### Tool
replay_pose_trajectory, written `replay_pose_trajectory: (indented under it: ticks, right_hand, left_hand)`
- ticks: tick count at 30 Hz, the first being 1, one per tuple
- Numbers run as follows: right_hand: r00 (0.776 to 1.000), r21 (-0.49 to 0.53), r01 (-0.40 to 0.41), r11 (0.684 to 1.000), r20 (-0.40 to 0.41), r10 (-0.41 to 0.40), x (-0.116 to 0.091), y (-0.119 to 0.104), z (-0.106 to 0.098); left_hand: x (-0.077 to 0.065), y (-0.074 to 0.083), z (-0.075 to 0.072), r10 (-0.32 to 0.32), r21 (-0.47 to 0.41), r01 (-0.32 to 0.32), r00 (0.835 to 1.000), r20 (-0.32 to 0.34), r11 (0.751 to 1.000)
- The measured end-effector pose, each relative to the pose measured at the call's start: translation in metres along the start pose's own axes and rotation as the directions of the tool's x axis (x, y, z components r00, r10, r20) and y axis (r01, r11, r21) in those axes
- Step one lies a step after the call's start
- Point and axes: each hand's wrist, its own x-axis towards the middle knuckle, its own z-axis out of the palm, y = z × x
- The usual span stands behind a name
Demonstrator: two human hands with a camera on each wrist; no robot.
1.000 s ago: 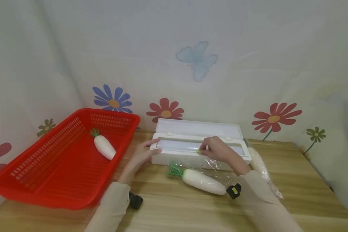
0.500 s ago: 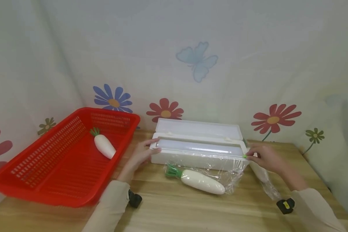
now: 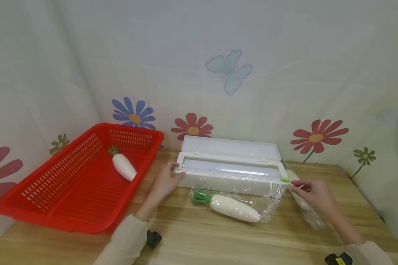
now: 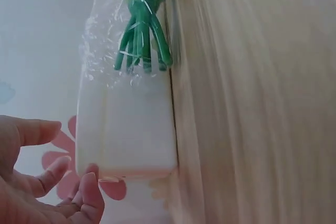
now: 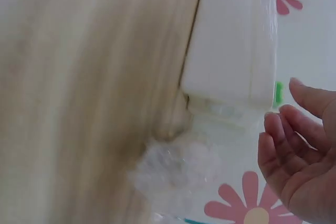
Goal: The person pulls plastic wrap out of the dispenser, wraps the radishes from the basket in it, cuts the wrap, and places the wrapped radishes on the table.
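A white cling film box (image 3: 215, 181) stands with its lid (image 3: 230, 147) raised, a roll of film (image 3: 232, 169) inside. My left hand (image 3: 167, 180) is at its left end; in the left wrist view its fingertips (image 4: 90, 179) reach the box corner, with the thumb held apart. Off the right end, my right hand (image 3: 313, 193) is beside the green slide cutter (image 3: 285, 179), loosely bent and holding nothing. In front of the box lies a white radish (image 3: 235, 208) with green stems, clear film (image 3: 272, 200) crumpled over and around it.
A red basket (image 3: 83, 195) stands on the left with one white radish (image 3: 124, 167) inside. Right of the box lies another white radish (image 3: 300, 200) in clear film. A flower-printed cloth (image 3: 146, 66) hangs behind the wooden table (image 3: 199, 239).
My right hand has slid the green cutter from the box's middle to its right end and let go of it. My left hand has eased its fingers at the left end.
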Motion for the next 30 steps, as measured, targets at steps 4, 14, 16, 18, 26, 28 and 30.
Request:
replay_pose_trajectory:
  ticks: [4, 14, 16, 18, 26, 28, 30]
  right_hand:
    - [0.988, 0.104, -0.131, 0.986, 0.099, 0.121, -0.014, -0.008, 0.008]
    - [0.907, 0.486, -0.384, 0.785, 0.356, 0.224, -0.019, -0.019, 0.031]
    - [0.908, 0.545, -0.387, 0.744, 0.368, 0.202, -0.019, -0.021, 0.035]
    - [0.905, 0.587, -0.391, 0.709, 0.385, 0.181, -0.02, -0.022, 0.039]
    - [0.913, 0.654, -0.379, 0.655, 0.381, 0.147, -0.021, -0.026, 0.044]
    - [0.914, 0.656, -0.379, 0.653, 0.376, 0.154, -0.023, -0.025, 0.044]
    - [0.917, 0.658, -0.373, 0.654, 0.37, 0.151, -0.024, -0.025, 0.044]
  left_hand:
    - [-0.015, 0.01, -0.006, 0.0, 0.025, 0.001, 1.0, -0.024, 1.0]
    - [-0.01, 0.013, 0.012, 0.072, -0.006, -0.072, 0.969, 0.237, 0.997]
    - [-0.007, 0.015, 0.016, 0.064, -0.014, -0.063, 0.962, 0.267, 0.998]
    - [-0.005, 0.016, 0.019, 0.078, -0.039, -0.07, 0.957, 0.28, 0.997]
    - [-0.008, 0.016, 0.021, 0.122, -0.086, -0.102, 0.95, 0.288, 0.991]
    - [-0.01, 0.013, 0.019, 0.164, -0.106, -0.138, 0.941, 0.297, 0.985]
    - [-0.011, 0.01, 0.017, 0.2, -0.132, -0.166, 0.929, 0.31, 0.977]
